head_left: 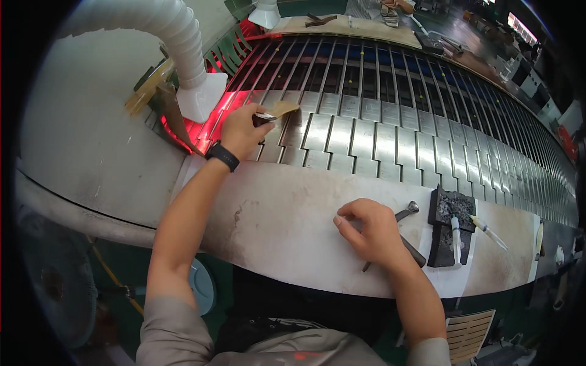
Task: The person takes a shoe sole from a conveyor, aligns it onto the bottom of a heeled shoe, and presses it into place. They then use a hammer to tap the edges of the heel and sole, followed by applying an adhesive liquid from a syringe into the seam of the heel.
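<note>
**Tan Piece Held Over the Slat Conveyor**

While the tan, flat piece [282,109] hung just above the metal slat conveyor [390,137], it was pinched at its near end between the thumb and fingers of the left hand [244,130], which were closed on it; a small shiny part showed at the pinch, too small to identify. The grip at one end left the rest of the piece free over the slats, close to the red-lit zone [201,131] and the white extraction hose [177,43], whose mouth opened beside that spot, presumably to draw fumes or dust away.

The right hand [371,230] rested on the worn bench edge [274,226], fingers curled loosely over a dark-handled metal tool [408,213]; whether it actually gripped the tool could not be told. Just beside it, within easy reach, sat a black tray [444,244] of dark residue with a syringe-type applicator [456,236] laid across it, and a second applicator [488,230] lay nearby.
</note>
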`<state>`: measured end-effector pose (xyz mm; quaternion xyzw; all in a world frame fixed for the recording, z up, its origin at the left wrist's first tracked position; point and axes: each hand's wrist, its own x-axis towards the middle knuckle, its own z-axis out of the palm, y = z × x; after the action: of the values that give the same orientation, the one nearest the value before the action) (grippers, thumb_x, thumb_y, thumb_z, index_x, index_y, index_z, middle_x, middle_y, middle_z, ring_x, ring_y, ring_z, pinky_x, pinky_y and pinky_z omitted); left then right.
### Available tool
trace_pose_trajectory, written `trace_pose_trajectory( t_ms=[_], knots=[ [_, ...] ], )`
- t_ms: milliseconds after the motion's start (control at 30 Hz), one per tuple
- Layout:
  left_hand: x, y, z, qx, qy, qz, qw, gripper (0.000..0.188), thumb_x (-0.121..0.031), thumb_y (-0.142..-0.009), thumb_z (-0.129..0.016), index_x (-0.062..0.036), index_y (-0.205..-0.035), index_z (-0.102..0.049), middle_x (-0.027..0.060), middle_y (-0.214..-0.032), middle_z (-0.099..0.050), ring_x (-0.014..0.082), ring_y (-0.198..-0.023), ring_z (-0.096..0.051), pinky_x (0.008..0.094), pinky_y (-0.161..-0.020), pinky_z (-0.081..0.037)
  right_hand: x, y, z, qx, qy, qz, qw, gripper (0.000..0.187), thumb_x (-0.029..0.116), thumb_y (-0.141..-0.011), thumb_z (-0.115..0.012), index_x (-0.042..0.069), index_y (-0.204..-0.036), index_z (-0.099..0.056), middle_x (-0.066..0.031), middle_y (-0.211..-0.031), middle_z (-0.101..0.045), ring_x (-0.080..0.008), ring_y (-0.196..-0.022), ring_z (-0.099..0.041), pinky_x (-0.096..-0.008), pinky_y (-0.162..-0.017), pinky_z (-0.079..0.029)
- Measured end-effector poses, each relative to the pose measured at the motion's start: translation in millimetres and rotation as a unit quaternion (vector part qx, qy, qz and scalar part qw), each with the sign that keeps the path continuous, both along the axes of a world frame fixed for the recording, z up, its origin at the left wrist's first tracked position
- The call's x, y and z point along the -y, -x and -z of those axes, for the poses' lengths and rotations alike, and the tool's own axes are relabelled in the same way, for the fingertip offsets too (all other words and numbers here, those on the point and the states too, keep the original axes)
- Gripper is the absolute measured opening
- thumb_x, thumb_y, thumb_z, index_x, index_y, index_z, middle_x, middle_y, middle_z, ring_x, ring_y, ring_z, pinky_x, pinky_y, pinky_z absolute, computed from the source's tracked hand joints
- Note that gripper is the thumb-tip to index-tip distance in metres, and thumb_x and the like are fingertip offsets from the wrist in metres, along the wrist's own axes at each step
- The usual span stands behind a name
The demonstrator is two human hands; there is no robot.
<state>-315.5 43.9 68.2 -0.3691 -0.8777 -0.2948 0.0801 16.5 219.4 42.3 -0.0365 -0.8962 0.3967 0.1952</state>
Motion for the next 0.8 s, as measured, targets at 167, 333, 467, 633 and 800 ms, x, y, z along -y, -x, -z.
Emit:
trace_pose_trajectory(
  t_ms=[167, 333, 467, 633, 800],
  knots=[
    [41, -163, -23, -0.033, -0.143, 0.076, 0.986, 0.037, -0.012, -0.078, -0.092, -0.0031, -0.109, -0.073, 0.0115, -0.091, -0.069, 0.0281, -0.077, -0.070, 0.0381, -0.068, -0.056, 3, -6, 0, -0.006, 0.079, 0.021, 0.997, 0.018, 0.016, -0.092, -0.078, 0.001, -0.101, -0.077, -0.0155, -0.092, -0.077, -0.0275, -0.081, -0.075, -0.0365, -0.074, -0.059],
    [113, -265, 1, 0.001, -0.155, 0.131, 0.979, 0.046, -0.005, -0.073, -0.096, -0.0025, -0.111, -0.072, 0.0132, -0.098, -0.072, 0.0279, -0.079, -0.073, 0.0357, -0.068, -0.058, 66, -59, -11, 0.032, 0.392, 0.005, 0.919, 0.017, 0.010, -0.104, -0.068, -0.005, -0.109, -0.074, -0.0097, -0.097, -0.077, -0.0118, -0.075, -0.071, -0.0253, -0.068, -0.056],
    [138, -314, 21, 0.118, -0.120, 0.201, 0.965, 0.059, -0.010, -0.076, -0.093, 0.0025, -0.129, -0.070, 0.0176, -0.112, -0.072, 0.0313, -0.095, -0.074, 0.0378, -0.080, -0.061, 138, -129, 17, 0.116, 0.564, 0.025, 0.817, 0.029, 0.010, -0.107, -0.063, -0.005, -0.132, -0.064, -0.0092, -0.096, -0.076, -0.0096, -0.071, -0.068, -0.0231, -0.061, -0.052],
    [156, -339, 57, 0.269, -0.116, 0.226, 0.929, 0.059, -0.009, -0.084, -0.087, 0.0009, -0.138, -0.067, 0.0174, -0.120, -0.071, 0.0331, -0.102, -0.073, 0.0379, -0.086, -0.061, 177, -156, 62, 0.121, 0.635, 0.096, 0.757, 0.037, 0.014, -0.107, -0.063, -0.004, -0.140, -0.061, -0.0070, -0.087, -0.071, -0.0087, -0.064, -0.062, -0.0229, -0.056, -0.048],
    [155, -345, 79, 0.521, -0.213, 0.171, 0.809, 0.077, -0.001, -0.088, -0.085, 0.0024, -0.155, -0.047, 0.0165, -0.125, -0.072, 0.0218, -0.106, -0.073, 0.0370, -0.095, -0.061, 169, -156, 70, 0.118, 0.642, 0.087, 0.753, 0.033, 0.013, -0.106, -0.067, -0.004, -0.135, -0.066, -0.0051, -0.087, -0.070, -0.0068, -0.065, -0.060, -0.0207, -0.054, -0.046]
  ],
)
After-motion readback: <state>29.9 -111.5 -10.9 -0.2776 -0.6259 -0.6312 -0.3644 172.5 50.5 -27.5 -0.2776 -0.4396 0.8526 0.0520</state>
